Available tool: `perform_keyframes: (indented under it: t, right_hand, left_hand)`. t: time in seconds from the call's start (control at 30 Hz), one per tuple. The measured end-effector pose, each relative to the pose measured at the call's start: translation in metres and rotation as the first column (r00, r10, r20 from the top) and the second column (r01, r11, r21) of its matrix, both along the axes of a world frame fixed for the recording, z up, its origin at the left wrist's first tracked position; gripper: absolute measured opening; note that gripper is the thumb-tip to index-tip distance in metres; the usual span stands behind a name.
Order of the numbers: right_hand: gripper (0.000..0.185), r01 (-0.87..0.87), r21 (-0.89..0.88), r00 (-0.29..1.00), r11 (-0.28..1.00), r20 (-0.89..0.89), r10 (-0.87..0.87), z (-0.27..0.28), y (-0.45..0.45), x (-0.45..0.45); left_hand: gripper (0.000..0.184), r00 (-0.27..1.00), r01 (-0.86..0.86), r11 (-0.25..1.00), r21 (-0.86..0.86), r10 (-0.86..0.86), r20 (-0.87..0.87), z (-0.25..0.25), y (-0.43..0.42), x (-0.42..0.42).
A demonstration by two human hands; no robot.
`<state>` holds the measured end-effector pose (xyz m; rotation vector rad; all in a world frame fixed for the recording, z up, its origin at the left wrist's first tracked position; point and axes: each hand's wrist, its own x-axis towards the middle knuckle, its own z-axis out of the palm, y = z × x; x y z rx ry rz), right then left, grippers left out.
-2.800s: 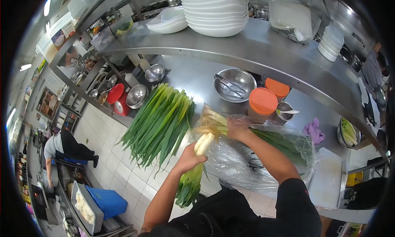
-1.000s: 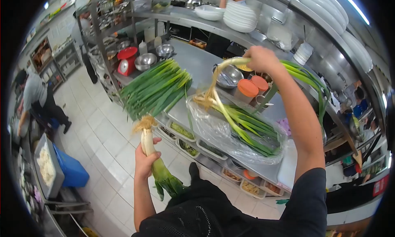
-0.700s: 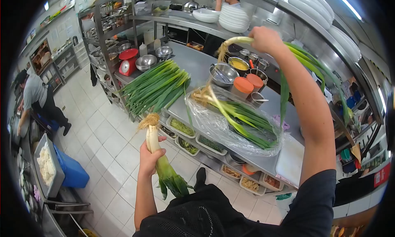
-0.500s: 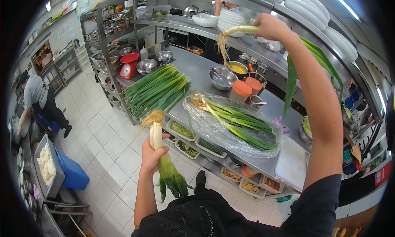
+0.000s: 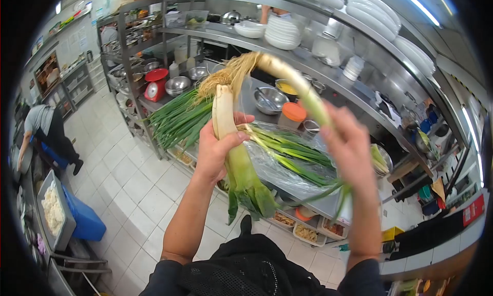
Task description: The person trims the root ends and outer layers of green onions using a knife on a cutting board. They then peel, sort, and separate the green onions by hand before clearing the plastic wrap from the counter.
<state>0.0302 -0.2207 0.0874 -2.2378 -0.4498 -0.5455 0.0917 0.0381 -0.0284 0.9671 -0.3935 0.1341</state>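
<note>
My left hand [image 5: 210, 154] is wrapped round the pale shaft of a thick leek [image 5: 239, 165], its white end up and its frayed green tops hanging down. My right hand [image 5: 352, 144], blurred by motion, grips a long spring onion [image 5: 287, 76] that arches towards the left. The spring onion's stringy roots [image 5: 231, 76] come over the top of the leek. Beyond my hands, more spring onions [image 5: 303, 154] lie on a clear plastic bag [image 5: 259, 165] on the steel counter. A large heap of green stalks [image 5: 172, 116] rests at the counter's left end.
A steel bowl [image 5: 270, 100] and an orange-lidded tub [image 5: 292, 114] stand behind the bag. A red scale [image 5: 156, 84] is at the left. White plates [image 5: 283, 33] fill the shelf above. Food trays [image 5: 306, 233] sit under the counter. A person [image 5: 46, 131] bends at the far left.
My right hand has come down from high at the right, swinging the spring onion's root end over to the leek. My left hand has lifted the leek up and rightward.
</note>
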Motion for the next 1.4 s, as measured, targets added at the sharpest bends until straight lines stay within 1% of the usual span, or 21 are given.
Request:
perform_keyframes:
  t: [0.13, 0.2, 0.23, 0.33, 0.4, 0.47, 0.53, 0.6, 0.63, 0.67, 0.73, 0.87, 0.9, 0.97, 1.1, 1.13, 1.2, 1.23, 1.3, 1.37, 1.4]
  right_hand:
    - [0.050, 0.058, 0.334, 0.993, 0.941, -0.115, -0.020, -0.092, 0.004, -0.036]
    - [0.049, 0.125, 0.563, 0.962, 0.817, -0.270, 0.039, -0.103, 0.008, -0.056]
    - [0.049, 0.076, 0.419, 0.991, 0.905, -0.129, -0.024, -0.125, -0.006, -0.055]
    - [0.048, 0.158, 0.476, 0.986, 0.865, -0.128, -0.110, -0.144, -0.033, -0.077]
    - [0.047, 0.239, 0.440, 0.971, 0.865, -0.133, -0.201, -0.150, -0.054, -0.097]
    - [0.048, 0.312, 0.303, 0.950, 0.900, -0.083, -0.301, -0.158, -0.076, -0.116]
    - [0.047, 0.397, 0.312, 0.917, 0.863, -0.098, -0.386, -0.163, -0.100, -0.136]
    - [0.044, 0.486, 0.181, 0.874, 0.855, -0.094, -0.477, -0.177, -0.136, -0.156]
    - [0.042, 0.534, 0.007, 0.845, 0.845, 0.005, -0.534, -0.189, -0.160, -0.164]
    - [0.042, 0.576, 0.021, 0.817, 0.817, 0.004, -0.576, -0.194, -0.182, -0.178]
    - [0.042, 0.482, -0.110, 0.858, 0.869, -0.140, -0.494, -0.205, -0.224, -0.208]
    - [0.043, 0.565, 0.129, 0.825, 0.815, -0.111, -0.554, -0.256, -0.316, -0.269]
    - [0.040, 0.610, 0.154, 0.791, 0.777, -0.177, -0.585, -0.269, -0.345, -0.283]
    - [0.036, 0.668, 0.118, 0.717, 0.735, -0.368, -0.592, -0.301, -0.406, -0.302]
    - [0.033, 0.716, -0.188, 0.569, 0.672, -0.401, -0.718, -0.326, -0.525, -0.296]
    - [0.033, 0.702, -0.187, 0.583, 0.687, -0.403, -0.706, -0.339, -0.554, -0.285]
    - [0.035, 0.760, -0.304, 0.538, 0.574, -0.199, -0.819, -0.376, -0.603, -0.260]
    - [0.035, 0.756, -0.300, 0.548, 0.581, -0.196, -0.814, -0.390, -0.620, -0.248]
    - [0.042, 0.703, -0.488, 0.467, 0.518, -0.232, -0.853, -0.411, -0.656, -0.227]
    - [0.044, 0.730, -0.440, 0.447, 0.523, -0.272, -0.852, -0.433, -0.682, -0.207]
    - [0.046, 0.749, -0.392, 0.433, 0.534, -0.320, -0.843, -0.428, -0.689, -0.201]
  left_hand:
    - [0.045, 0.978, 0.207, 0.972, -0.114, -0.207, 0.018, 0.001, -0.048, -0.007]
    - [0.046, 0.964, 0.264, 0.959, -0.104, -0.267, -0.012, -0.004, -0.078, -0.015]
    - [0.048, 0.958, 0.275, 0.956, -0.102, -0.282, -0.060, -0.010, -0.095, -0.019]
    - [0.055, 0.916, 0.377, 0.924, -0.054, -0.381, -0.121, -0.028, -0.146, -0.030]
    - [0.058, 0.871, 0.480, 0.871, -0.108, -0.488, -0.066, -0.030, -0.184, -0.045]
    - [0.060, 0.816, 0.565, 0.821, -0.083, -0.571, -0.091, -0.034, -0.218, -0.062]
    - [0.062, 0.779, 0.615, 0.788, -0.026, -0.612, -0.133, -0.044, -0.255, -0.076]
    - [0.063, 0.714, 0.689, 0.725, 0.000, -0.679, -0.171, -0.055, -0.293, -0.091]
    - [0.062, 0.708, 0.697, 0.716, 0.044, -0.676, -0.205, -0.063, -0.314, -0.097]
    - [0.060, 0.704, 0.702, 0.707, 0.087, -0.670, -0.235, -0.070, -0.334, -0.104]
    - [0.060, 0.691, 0.722, 0.660, 0.206, -0.674, -0.263, -0.081, -0.363, -0.119]
    - [0.058, 0.814, 0.581, 0.713, 0.394, -0.527, -0.245, -0.087, -0.367, -0.118]
    - [0.057, 0.852, 0.522, 0.729, 0.443, -0.472, -0.229, -0.081, -0.362, -0.116]
    - [0.055, 0.915, 0.400, 0.748, 0.530, -0.359, -0.184, -0.063, -0.354, -0.109]
    - [0.041, 0.971, 0.194, 0.617, 0.763, -0.233, -0.058, -0.013, -0.364, -0.104]
    - [0.041, 0.975, 0.182, 0.619, 0.764, -0.213, -0.060, -0.005, -0.379, -0.105]
    - [0.045, 0.984, 0.028, 0.426, 0.904, -0.172, 0.050, 0.007, -0.411, -0.105]
    - [0.040, 0.975, 0.082, 0.411, 0.908, -0.222, 0.012, 0.003, -0.426, -0.098]
    - [0.050, 0.951, 0.078, 0.379, 0.922, -0.306, 0.046, 0.003, -0.481, -0.103]
    - [0.053, 0.892, 0.196, 0.405, 0.893, -0.452, 0.009, -0.014, -0.538, -0.094]
    - [0.051, 0.876, 0.210, 0.353, 0.912, -0.482, -0.016, -0.019, -0.567, -0.091]
